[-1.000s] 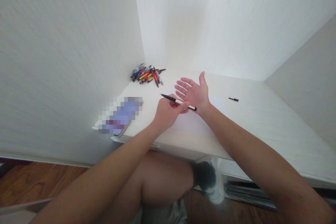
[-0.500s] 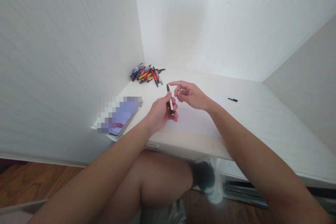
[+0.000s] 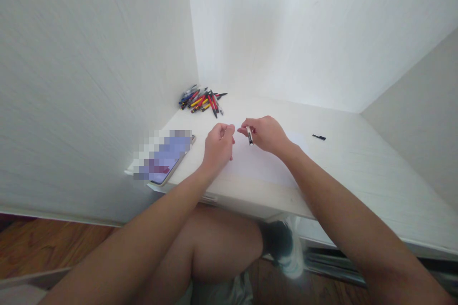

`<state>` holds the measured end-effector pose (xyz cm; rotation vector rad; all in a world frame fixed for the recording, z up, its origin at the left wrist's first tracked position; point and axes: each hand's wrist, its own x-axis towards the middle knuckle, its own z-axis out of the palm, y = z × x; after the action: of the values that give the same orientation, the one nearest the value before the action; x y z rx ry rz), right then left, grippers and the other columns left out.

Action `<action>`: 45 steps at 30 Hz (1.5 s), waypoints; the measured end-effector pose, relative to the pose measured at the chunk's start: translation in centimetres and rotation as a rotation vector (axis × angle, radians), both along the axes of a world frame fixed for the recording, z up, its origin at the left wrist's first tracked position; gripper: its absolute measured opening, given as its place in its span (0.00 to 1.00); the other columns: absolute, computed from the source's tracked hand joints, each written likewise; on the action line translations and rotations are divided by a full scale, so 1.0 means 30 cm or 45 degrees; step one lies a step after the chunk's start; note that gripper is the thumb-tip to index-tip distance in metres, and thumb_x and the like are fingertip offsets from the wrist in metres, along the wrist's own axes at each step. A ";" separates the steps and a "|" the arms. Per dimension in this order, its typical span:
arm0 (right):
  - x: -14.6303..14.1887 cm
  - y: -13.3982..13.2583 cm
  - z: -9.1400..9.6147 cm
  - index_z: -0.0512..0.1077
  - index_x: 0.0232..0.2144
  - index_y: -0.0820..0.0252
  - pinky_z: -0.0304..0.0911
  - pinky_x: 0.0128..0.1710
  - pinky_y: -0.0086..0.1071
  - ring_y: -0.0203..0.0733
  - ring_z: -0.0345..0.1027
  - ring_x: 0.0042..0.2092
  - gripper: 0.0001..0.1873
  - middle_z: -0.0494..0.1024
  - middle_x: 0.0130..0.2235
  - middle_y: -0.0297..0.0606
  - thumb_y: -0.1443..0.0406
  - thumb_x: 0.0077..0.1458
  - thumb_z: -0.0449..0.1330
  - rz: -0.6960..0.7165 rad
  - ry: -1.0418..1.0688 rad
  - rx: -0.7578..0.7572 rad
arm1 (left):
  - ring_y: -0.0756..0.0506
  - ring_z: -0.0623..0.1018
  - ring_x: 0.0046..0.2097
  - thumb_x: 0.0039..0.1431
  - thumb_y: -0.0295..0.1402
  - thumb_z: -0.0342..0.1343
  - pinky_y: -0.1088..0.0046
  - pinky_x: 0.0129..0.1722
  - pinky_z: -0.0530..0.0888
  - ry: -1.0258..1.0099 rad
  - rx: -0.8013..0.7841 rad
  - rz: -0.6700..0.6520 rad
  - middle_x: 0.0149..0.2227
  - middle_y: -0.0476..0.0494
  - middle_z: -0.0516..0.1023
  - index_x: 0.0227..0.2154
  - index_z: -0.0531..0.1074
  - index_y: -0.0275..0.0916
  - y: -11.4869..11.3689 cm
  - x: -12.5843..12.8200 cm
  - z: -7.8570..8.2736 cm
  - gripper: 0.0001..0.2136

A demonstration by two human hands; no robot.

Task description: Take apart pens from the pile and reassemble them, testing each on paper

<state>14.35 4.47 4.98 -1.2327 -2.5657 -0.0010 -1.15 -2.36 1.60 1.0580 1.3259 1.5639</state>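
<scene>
head view, right fingers: the pen (image 3: 249,136) is gripped by the right hand (image 3: 265,133), pinched between thumb and bent fingers.
pen's long axis: nearly straight up and down in the view, with a slight lean; the upper part is set a little to the left, the lower part a little to the right.
pen's near end: dark, finished in a small pale butt, and pointed toward the wearer.
pen's far end: covered by the fingers, so the writing tip cannot be made out.
pen's place: held over the white paper (image 3: 265,167); whether the paper is touched cannot be told.
left fingers: curled, with the thumb brought near the index finger; whether anything is held inside the left hand (image 3: 219,148) cannot be told.
phone: the phone (image 3: 178,158) is laid left of the left hand, slanted, its screen partly blurred out.
pen pile: many-coloured pens (image 3: 200,100) are heaped beyond the hands, by the left wall (image 3: 143,66).
cap: a small black cap-like piece (image 3: 319,137) is left lying on the desk (image 3: 350,167), right of the paper.
</scene>
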 end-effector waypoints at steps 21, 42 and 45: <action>-0.111 -0.128 -0.005 0.80 0.39 0.60 0.60 0.33 0.38 0.53 0.77 0.37 0.15 0.83 0.37 0.52 0.63 0.67 0.53 -0.049 -0.093 -0.091 | 0.38 0.71 0.51 0.66 0.38 0.58 0.61 0.58 0.65 0.571 0.628 0.153 0.49 0.38 0.74 0.47 0.73 0.43 -0.034 0.044 0.028 0.10; 0.119 0.133 -0.014 0.76 0.28 0.65 0.54 0.17 0.27 0.32 0.59 0.16 0.11 0.69 0.15 0.34 0.64 0.58 0.58 -0.079 1.534 -1.172 | 0.25 0.55 0.73 0.70 0.56 0.40 0.40 0.69 0.50 1.920 -0.013 -0.476 0.73 0.28 0.55 0.69 0.62 0.39 -0.100 0.097 -0.066 0.34; 0.118 0.110 0.006 0.79 0.36 0.67 0.65 0.23 0.28 0.38 0.73 0.24 0.12 0.82 0.29 0.45 0.63 0.58 0.59 0.013 1.350 -1.368 | 0.25 0.62 0.69 0.68 0.59 0.42 0.41 0.67 0.55 1.907 0.037 -0.485 0.71 0.28 0.60 0.68 0.64 0.41 -0.147 0.127 -0.044 0.35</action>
<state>17.88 7.76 5.16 -0.9945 -1.5207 1.6800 2.66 -6.78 0.27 2.5040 1.7514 0.2989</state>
